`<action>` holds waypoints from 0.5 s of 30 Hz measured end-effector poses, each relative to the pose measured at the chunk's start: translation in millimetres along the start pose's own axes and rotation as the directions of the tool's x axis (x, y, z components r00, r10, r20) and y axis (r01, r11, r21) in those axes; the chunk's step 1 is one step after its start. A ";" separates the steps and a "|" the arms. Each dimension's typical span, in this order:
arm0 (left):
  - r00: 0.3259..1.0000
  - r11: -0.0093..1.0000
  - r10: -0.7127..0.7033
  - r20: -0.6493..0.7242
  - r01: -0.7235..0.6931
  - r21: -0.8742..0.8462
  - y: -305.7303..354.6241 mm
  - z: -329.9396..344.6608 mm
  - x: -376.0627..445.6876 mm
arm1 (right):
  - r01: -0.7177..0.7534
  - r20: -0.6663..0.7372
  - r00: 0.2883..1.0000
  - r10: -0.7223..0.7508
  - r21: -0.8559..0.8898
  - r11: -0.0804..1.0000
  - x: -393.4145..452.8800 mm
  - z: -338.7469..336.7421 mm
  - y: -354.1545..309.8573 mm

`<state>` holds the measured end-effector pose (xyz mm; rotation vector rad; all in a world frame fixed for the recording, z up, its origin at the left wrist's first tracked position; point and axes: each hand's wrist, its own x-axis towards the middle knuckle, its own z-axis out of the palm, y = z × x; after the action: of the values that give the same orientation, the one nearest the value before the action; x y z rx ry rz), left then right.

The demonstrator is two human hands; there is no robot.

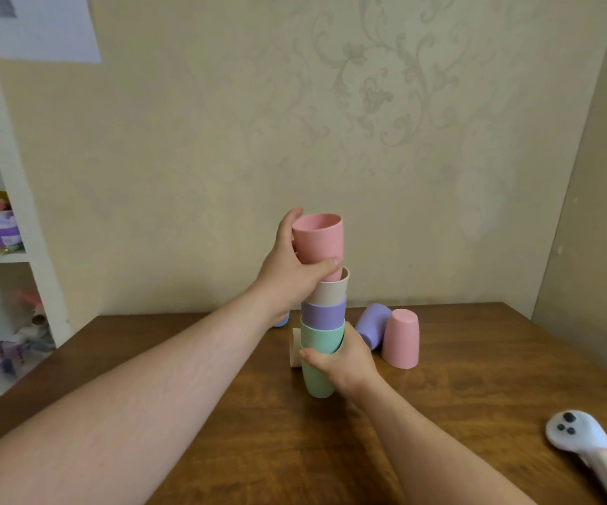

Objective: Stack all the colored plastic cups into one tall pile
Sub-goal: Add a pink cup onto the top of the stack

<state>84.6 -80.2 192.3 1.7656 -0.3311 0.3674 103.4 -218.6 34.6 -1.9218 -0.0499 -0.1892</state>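
A pile of nested cups stands at the middle of the wooden table (pixel 477 377): a green cup (pixel 316 380) at the bottom, a second green one, a purple cup (pixel 323 314) and a beige cup (pixel 331 291). My right hand (pixel 345 359) grips the green cups low on the pile. My left hand (pixel 291 271) holds a pink cup (pixel 319 242) whose base sits inside the beige cup. To the right a pink cup (pixel 401 338) stands upside down and a purple cup (pixel 372 324) leans beside it. A beige cup (pixel 295 348) lies behind the pile. A blue cup (pixel 282 320) shows partly behind my left wrist.
A white handheld controller (pixel 582 444) lies at the table's right front edge. White shelves (pixel 10 256) with toys stand to the left. A papered wall rises right behind the table.
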 end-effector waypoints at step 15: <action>0.999 0.996 0.001 0.039 -0.005 0.087 -32.8 10.5 -7.6 | 0.003 0.047 0.999 -0.003 0.008 1.000 -0.3 -3.9 -1.7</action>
<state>91.9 -83.1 157.9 1.8593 -0.3503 0.3545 102.5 -221.6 37.5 -1.9184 -0.0849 -0.1460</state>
